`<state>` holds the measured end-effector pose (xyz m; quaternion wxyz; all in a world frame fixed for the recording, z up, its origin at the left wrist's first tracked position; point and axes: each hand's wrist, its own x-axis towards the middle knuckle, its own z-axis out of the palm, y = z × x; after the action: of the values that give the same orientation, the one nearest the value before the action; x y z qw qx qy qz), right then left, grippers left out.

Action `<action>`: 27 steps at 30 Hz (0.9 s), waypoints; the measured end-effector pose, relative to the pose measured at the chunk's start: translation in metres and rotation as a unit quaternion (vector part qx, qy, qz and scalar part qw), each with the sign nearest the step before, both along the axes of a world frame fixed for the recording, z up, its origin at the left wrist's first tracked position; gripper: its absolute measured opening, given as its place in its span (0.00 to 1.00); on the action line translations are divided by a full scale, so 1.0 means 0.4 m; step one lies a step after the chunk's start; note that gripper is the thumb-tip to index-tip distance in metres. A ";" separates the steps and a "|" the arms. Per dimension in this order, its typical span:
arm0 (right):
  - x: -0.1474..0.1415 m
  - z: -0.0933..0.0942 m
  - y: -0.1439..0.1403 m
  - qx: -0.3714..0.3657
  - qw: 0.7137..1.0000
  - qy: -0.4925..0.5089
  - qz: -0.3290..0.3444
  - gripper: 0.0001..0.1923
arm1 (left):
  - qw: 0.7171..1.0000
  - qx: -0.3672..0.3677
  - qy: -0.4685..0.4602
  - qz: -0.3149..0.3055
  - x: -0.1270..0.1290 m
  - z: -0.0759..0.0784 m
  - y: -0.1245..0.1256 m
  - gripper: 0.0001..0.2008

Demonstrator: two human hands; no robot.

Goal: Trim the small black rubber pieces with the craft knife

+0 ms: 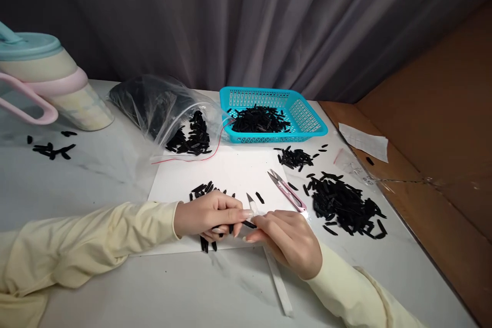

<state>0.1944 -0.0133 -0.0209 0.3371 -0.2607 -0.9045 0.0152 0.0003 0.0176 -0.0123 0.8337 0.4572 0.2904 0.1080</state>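
Observation:
My left hand (217, 212) is closed, with slim black pieces (249, 224) showing between and below its fingers. One piece sticks out between the fingertips of both hands. In my right hand (288, 238), also closed, is a slim white-handled knife (280, 292); its pointed blade (250, 198) rises past the left thumb. Both hands meet over a white sheet (226, 169). A loose black piece (260, 198) lies just beyond the blade, and more are partly hidden around the left hand. Pink-handled thread snips (286, 189) lie to the right with their tips apart.
A blue basket (269, 137) of black pieces stands at the back, beside a clear zip bag (154, 107) holding more. A large pile (342, 205) and a smaller one (295, 158) lie to the right. At left stands a tumbler (57, 82) with a pink handle.

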 end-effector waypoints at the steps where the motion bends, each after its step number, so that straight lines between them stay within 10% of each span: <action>1: 0.000 -0.001 0.001 -0.001 1.000 -0.006 -0.001 0.09 | 1.000 0.000 0.003 0.005 0.000 0.001 0.000 0.18; 27: 0.004 0.005 -0.007 -0.105 0.994 0.036 -0.014 0.08 | 0.999 0.007 -0.010 0.041 0.001 0.011 -0.008 0.20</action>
<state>0.1961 -0.0160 -0.0189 0.3406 -0.3066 -0.8814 0.1143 0.0009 0.0145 -0.0079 0.8280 0.4497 0.2996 0.1493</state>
